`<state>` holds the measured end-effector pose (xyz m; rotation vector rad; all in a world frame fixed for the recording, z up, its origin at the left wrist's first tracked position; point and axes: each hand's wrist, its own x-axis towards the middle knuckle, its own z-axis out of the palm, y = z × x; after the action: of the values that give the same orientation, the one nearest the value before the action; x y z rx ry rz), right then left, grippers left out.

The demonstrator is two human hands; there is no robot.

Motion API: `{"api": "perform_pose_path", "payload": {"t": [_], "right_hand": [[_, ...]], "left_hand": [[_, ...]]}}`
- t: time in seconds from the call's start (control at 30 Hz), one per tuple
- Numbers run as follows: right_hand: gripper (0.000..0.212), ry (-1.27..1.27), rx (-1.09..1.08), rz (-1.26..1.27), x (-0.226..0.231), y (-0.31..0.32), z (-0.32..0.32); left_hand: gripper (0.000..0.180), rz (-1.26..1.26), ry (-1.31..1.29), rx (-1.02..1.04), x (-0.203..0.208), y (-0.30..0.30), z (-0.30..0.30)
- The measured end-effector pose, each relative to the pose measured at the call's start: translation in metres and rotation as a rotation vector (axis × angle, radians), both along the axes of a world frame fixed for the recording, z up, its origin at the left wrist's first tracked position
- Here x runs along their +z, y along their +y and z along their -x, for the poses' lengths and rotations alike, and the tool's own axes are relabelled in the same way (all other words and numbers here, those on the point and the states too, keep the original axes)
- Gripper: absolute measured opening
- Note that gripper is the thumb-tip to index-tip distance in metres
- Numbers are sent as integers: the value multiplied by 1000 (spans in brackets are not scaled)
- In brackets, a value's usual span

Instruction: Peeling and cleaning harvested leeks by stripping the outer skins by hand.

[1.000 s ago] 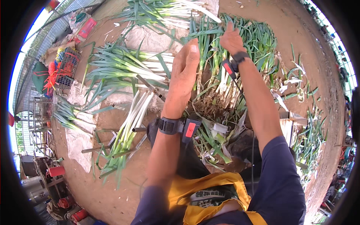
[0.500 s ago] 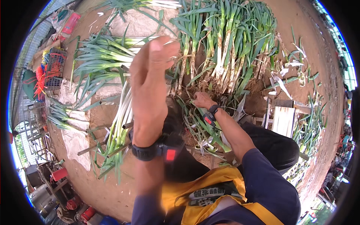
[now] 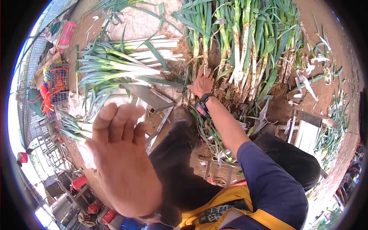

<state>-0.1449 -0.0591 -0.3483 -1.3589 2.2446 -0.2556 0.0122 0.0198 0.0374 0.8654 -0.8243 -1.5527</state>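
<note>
My left hand is raised close to the view at lower left, palm showing and fingers slightly bent, with nothing in it. Farther out, my right hand reaches to the lower stalks of an upright bunch of untrimmed leeks, its fingers spread. Its fingertips appear to touch one stalk, but no grip shows. The standing leeks have soil-stained lower stalks and tangled roots. Left of them lies a pile of cleaned leeks with white stems, roots pointing right. Both wrists carry dark straps with a small device.
A metal-edged board sits beside my left leg, and a small pale bench stands right of my knee. Peeled leaves litter the ground between my legs. A wire crate with red cord is at far left.
My left hand has dropped down and left, its palm now showing. My right hand has moved forward from beside the roots to the standing leeks' stalks. The view has shifted slightly.
</note>
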Motion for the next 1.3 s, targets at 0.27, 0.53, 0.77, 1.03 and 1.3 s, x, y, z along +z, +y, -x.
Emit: {"api": "perform_pose_path", "payload": {"t": [0.27,0.53,0.77,1.03,1.3], "right_hand": [[121,55,32,35,-23,-9,-21],[107,-424,-190,69,0,-1,38],[78,-1154,-298,175,135,25,121],[72,-1019,-188,561,301,141,164],[88,-266,-233,425,130,208,213]], "left_hand": [[49,30,-87,-67,4,-8,9],[45,22,-130,-69,3,-14,12],[40,52,-129,40,0,-8,24],[23,305,-417,102,-1,3,16],[28,151,-280,-93,-6,2,36]]}}
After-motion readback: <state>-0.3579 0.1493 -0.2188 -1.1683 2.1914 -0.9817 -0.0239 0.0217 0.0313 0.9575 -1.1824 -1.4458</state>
